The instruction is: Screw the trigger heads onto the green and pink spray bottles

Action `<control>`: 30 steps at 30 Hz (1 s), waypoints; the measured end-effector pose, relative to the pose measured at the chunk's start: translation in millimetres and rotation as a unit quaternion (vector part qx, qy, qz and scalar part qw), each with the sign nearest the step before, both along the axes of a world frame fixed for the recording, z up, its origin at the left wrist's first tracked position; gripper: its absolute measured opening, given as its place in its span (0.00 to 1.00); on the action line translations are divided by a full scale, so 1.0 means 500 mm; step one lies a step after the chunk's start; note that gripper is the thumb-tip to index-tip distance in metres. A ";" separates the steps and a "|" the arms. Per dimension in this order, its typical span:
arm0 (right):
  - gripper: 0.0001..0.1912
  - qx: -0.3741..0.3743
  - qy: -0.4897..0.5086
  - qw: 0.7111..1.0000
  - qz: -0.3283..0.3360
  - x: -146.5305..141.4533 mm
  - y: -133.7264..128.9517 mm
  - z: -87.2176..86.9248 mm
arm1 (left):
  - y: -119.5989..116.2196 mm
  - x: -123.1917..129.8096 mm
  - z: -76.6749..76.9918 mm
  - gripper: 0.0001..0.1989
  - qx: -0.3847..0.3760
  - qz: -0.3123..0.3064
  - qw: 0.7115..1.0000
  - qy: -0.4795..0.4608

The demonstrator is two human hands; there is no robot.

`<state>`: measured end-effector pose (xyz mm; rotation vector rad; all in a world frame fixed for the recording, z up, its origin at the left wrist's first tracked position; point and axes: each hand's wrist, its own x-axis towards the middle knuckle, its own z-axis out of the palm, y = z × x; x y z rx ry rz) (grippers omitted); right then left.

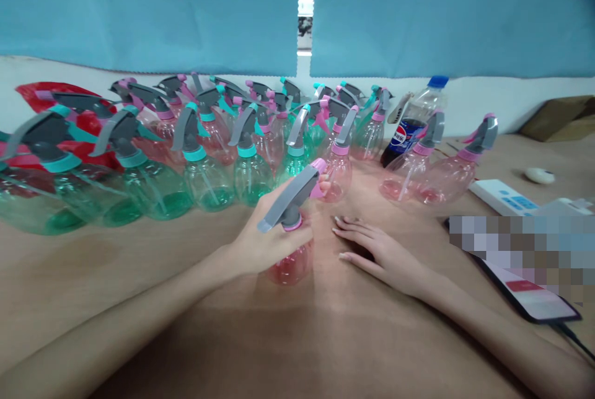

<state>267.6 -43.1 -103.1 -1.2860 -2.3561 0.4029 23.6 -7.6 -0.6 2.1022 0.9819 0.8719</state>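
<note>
My left hand (267, 235) is wrapped round the neck of a pink spray bottle (290, 266), which stands upright at the middle of the table. Its grey and pink trigger head rises above my fingers, and part of the clear body is hidden by the hand. To its right, my right hand (376, 250) rests on the tabletop with fingers stretched out and nothing in them. Just beyond my hands stand a green spray bottle (253, 182) and another pink spray bottle (341, 176), both with grey trigger heads.
Several more green spray bottles (209, 185) and pink ones crowd the left and back. Two pink bottles stand at right beside a cola bottle (402, 132). Further right lie a power strip (502, 196), a phone (534, 300) with a cable, and a white mouse-like object (539, 175).
</note>
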 end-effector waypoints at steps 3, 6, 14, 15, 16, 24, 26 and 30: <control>0.25 0.001 -0.005 1.000 0.000 0.000 -0.001 0.001 | 0.000 0.001 -0.001 0.07 -0.002 0.006 1.000 0.000; 0.24 0.002 0.004 1.000 0.000 -0.001 -0.002 0.002 | -0.001 0.002 -0.001 0.07 0.001 0.008 1.000 -0.002; 0.25 0.007 0.011 1.000 0.002 0.001 -0.001 -0.001 | -0.002 0.004 0.006 0.08 0.004 -0.004 1.000 -0.007; 0.24 0.007 0.012 1.000 0.002 0.001 -0.001 -0.001 | -0.001 0.004 0.006 0.08 0.004 -0.004 1.000 -0.007; 0.24 0.007 0.012 1.000 0.001 0.001 -0.001 0.000 | -0.001 0.004 0.007 0.08 0.002 -0.004 1.000 -0.008; 0.25 0.001 0.005 1.000 0.002 0.000 -0.001 0.002 | -0.001 0.003 0.004 0.14 -0.017 -0.010 1.000 -0.010; 0.24 0.004 0.011 1.000 0.002 0.001 -0.001 0.001 | -0.003 0.003 0.007 0.15 -0.013 0.000 1.000 -0.004; 0.24 0.008 0.017 1.000 0.005 0.002 -0.001 -0.001 | -0.007 0.003 0.011 0.12 0.002 0.029 0.999 0.012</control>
